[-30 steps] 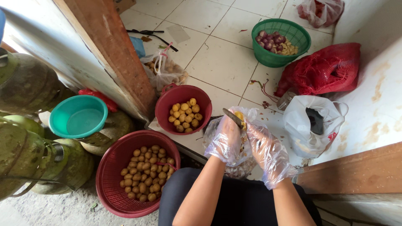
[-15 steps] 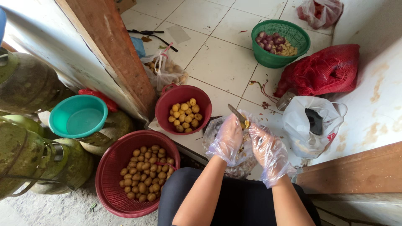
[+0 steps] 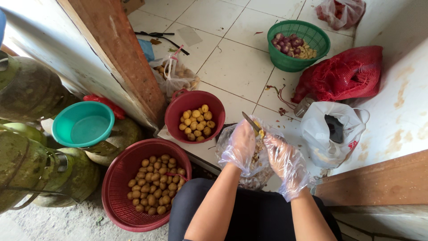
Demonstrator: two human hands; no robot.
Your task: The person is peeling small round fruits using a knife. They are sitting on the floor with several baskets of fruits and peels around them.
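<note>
Plastic gloves: thin clear film covers both hands and blurs the fingers, so single fingertips are hard to tell apart.
Hidden: the knife's point(image 3: 252, 125) handle is buried in the left hand point(image 3: 240, 146); only the blade shows, pointing up and left.
Hard to make out: the small yellow piece point(image 3: 261, 132) between the two hands is mostly covered; it looks like a peeled potato, but I cannot tell for sure.
Cut off: the gas cylinders point(image 3: 26, 169) at the left edge run out of view, as does the clear bag point(image 3: 341, 11) at the top right.
Left arm: bare forearm rises from the lap, wrist bent slightly inward over the peel bag point(image 3: 249, 167).
Left fingers: curled together around the knife handle, blade end touching the yellow piece.
Right arm: forearm comes up from the lower right, the right hand point(image 3: 285, 161) just beside the left and a little lower.
Right fingers: bunched together, tips pinching the yellow piece against the blade.
Peel bag: clear, crumpled, on the floor under both hands, brown scraps inside.
Maroon bowl point(image 3: 174, 118): just left of the hands, yellow peeled potatoes in it.
Red basket point(image 3: 116, 196): lower left, near the knee, brown unpeeled potatoes in it.
Teal bowl point(image 3: 82, 127): sits on a cylinder, well left of the hands.
Green basket point(image 3: 318, 42): top, well apart, purple and pale bulbs inside.
Red net sack point(image 3: 345, 76): against the right wall.
White bag point(image 3: 332, 134): just right of the hands, dark thing inside.
</note>
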